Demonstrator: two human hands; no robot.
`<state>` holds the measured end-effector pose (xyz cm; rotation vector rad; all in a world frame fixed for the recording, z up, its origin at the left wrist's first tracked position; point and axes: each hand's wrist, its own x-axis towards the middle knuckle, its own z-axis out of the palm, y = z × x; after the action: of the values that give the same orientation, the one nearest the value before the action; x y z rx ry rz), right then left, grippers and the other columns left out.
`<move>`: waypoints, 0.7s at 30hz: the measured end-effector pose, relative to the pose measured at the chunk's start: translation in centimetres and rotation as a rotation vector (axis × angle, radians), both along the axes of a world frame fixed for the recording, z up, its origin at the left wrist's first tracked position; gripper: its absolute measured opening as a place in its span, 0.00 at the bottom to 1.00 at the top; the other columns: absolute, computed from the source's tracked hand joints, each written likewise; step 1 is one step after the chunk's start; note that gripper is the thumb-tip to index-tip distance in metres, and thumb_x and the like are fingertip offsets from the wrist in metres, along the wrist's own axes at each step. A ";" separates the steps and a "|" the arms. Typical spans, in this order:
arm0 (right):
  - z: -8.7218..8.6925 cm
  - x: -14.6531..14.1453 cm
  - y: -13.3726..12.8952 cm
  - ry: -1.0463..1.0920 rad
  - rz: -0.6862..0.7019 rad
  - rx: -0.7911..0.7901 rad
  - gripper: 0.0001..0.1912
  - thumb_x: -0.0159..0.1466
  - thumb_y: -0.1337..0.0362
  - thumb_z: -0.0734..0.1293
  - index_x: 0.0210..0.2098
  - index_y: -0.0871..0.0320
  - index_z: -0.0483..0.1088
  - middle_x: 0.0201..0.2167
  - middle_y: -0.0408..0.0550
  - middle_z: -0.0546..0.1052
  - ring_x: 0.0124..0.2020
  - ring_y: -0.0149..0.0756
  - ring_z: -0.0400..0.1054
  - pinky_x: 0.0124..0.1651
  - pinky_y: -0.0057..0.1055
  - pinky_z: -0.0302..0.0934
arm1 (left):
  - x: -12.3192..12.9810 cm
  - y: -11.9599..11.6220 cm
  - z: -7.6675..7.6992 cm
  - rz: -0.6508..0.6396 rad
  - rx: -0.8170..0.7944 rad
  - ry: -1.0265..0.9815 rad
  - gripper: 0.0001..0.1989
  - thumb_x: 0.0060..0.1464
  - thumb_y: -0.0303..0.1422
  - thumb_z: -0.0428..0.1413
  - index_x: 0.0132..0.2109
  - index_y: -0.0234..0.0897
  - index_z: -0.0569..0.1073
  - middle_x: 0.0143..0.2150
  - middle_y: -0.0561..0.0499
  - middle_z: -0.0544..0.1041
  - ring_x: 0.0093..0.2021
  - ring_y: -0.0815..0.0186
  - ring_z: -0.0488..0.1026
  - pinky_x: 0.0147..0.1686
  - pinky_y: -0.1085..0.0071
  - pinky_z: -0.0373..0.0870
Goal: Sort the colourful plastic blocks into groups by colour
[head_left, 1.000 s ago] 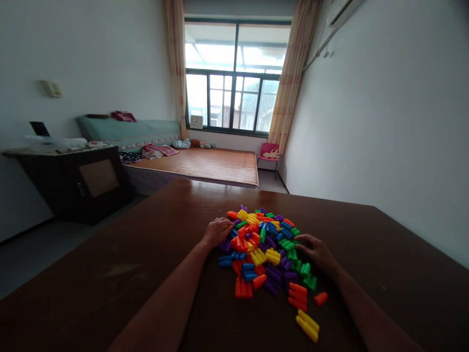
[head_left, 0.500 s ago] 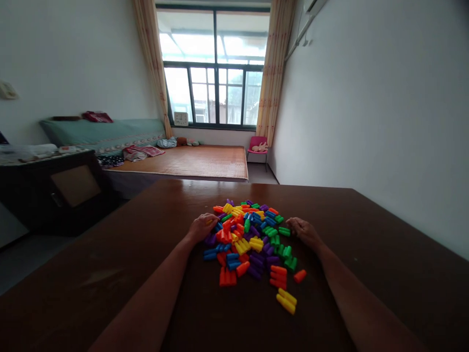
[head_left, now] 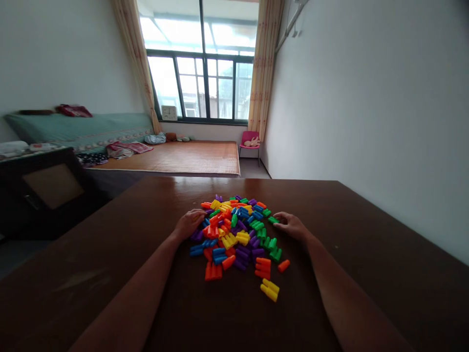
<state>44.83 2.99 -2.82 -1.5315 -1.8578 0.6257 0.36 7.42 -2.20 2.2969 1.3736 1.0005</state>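
Observation:
A loose heap of finger-shaped plastic blocks (head_left: 242, 238) in red-orange, yellow, blue, green and purple lies on the dark brown table (head_left: 234, 322). My left hand (head_left: 189, 223) rests at the heap's left edge, fingers curled, with a bit of a yellow-orange block (head_left: 196, 218) showing between them. At the right edge, the thumb and forefinger of my right hand (head_left: 291, 226) are on either side of the end of a green block (head_left: 273, 220). Nearest me lie a yellow block (head_left: 270, 290) and a single orange one (head_left: 283, 265).
Beyond the table's far edge stands a bed with a woven mat (head_left: 198, 155) and some cloths (head_left: 128, 149). A dark cabinet (head_left: 51, 183) is at the left. A pink chair (head_left: 250, 139) stands by the window, near the white wall at the right.
The view has swung a little, so everything sits further left. My right thumb and forefinger have parted and come around the green block, which has turned slightly. My left hand stays beside the heap.

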 end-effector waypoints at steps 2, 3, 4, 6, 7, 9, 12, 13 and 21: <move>-0.3 0.7 0.7 -0.099 -0.195 0.031 0.20 0.54 0.52 0.69 0.42 0.57 0.73 0.35 0.48 0.77 0.35 0.36 0.71 0.39 0.30 0.63 | 0.0 0.0 -0.1 -0.002 0.003 -0.014 0.17 0.57 0.42 0.50 0.43 0.40 0.78 0.48 0.48 0.78 0.49 0.60 0.73 0.52 0.63 0.68; -0.4 1.1 1.2 -0.151 -0.286 0.027 0.19 0.55 0.51 0.69 0.41 0.57 0.73 0.34 0.48 0.77 0.35 0.37 0.71 0.39 0.30 0.62 | 0.0 0.0 -0.2 0.000 0.002 -0.016 0.17 0.57 0.42 0.49 0.43 0.40 0.78 0.48 0.48 0.78 0.49 0.60 0.73 0.53 0.63 0.68; -0.4 1.4 1.8 -0.197 -0.351 0.006 0.19 0.55 0.51 0.68 0.40 0.57 0.72 0.33 0.49 0.77 0.34 0.37 0.71 0.39 0.30 0.62 | -0.1 0.0 -0.2 0.003 -0.001 -0.016 0.16 0.57 0.42 0.50 0.44 0.40 0.78 0.48 0.48 0.78 0.50 0.60 0.73 0.53 0.63 0.68; -0.1 1.9 3.0 -0.264 -0.406 -0.054 0.20 0.55 0.50 0.69 0.41 0.57 0.72 0.33 0.48 0.77 0.34 0.37 0.72 0.37 0.30 0.61 | -0.1 -0.1 -0.3 0.008 -0.006 -0.015 0.16 0.57 0.41 0.50 0.44 0.41 0.78 0.48 0.48 0.78 0.49 0.60 0.73 0.53 0.64 0.68; 0.2 2.1 3.7 -0.299 -0.402 -0.078 0.20 0.55 0.50 0.69 0.41 0.56 0.71 0.33 0.48 0.77 0.35 0.38 0.72 0.37 0.29 0.61 | -0.1 -0.1 -0.4 0.008 -0.007 -0.015 0.15 0.57 0.41 0.50 0.44 0.41 0.78 0.49 0.49 0.77 0.49 0.60 0.73 0.53 0.64 0.68; 0.8 2.3 5.1 -0.387 -0.383 -0.089 0.19 0.56 0.51 0.69 0.42 0.56 0.71 0.35 0.50 0.77 0.37 0.39 0.72 0.37 0.30 0.60 | -0.2 0.0 -0.5 0.009 -0.008 -0.018 0.15 0.57 0.40 0.50 0.44 0.41 0.78 0.49 0.49 0.77 0.50 0.60 0.73 0.53 0.64 0.68; 1.4 2.3 7.1 -0.497 -0.417 -0.049 0.18 0.58 0.53 0.68 0.44 0.56 0.71 0.40 0.53 0.76 0.41 0.41 0.71 0.38 0.31 0.60 | -0.2 0.0 -0.6 0.007 -0.003 -0.026 0.15 0.57 0.40 0.51 0.44 0.41 0.78 0.48 0.48 0.77 0.49 0.60 0.73 0.53 0.63 0.68; 1.5 2.4 7.7 -0.511 -0.436 -0.032 0.19 0.59 0.53 0.68 0.45 0.56 0.71 0.42 0.54 0.76 0.41 0.42 0.71 0.39 0.31 0.60 | -0.2 -0.1 -0.6 0.004 -0.002 -0.028 0.15 0.57 0.40 0.50 0.44 0.41 0.78 0.48 0.48 0.77 0.49 0.60 0.73 0.53 0.63 0.68; -0.5 2.7 11.3 -0.329 -0.542 0.034 0.27 0.57 0.46 0.66 0.50 0.55 0.68 0.48 0.53 0.74 0.45 0.44 0.71 0.40 0.34 0.62 | -0.3 -0.4 0.1 -0.017 -0.038 -0.042 0.15 0.57 0.41 0.51 0.43 0.41 0.78 0.48 0.47 0.77 0.49 0.59 0.73 0.52 0.63 0.69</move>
<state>47.51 14.28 -3.31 -2.0969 -1.5472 0.0931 0.06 7.05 -2.06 2.2431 1.3432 1.0034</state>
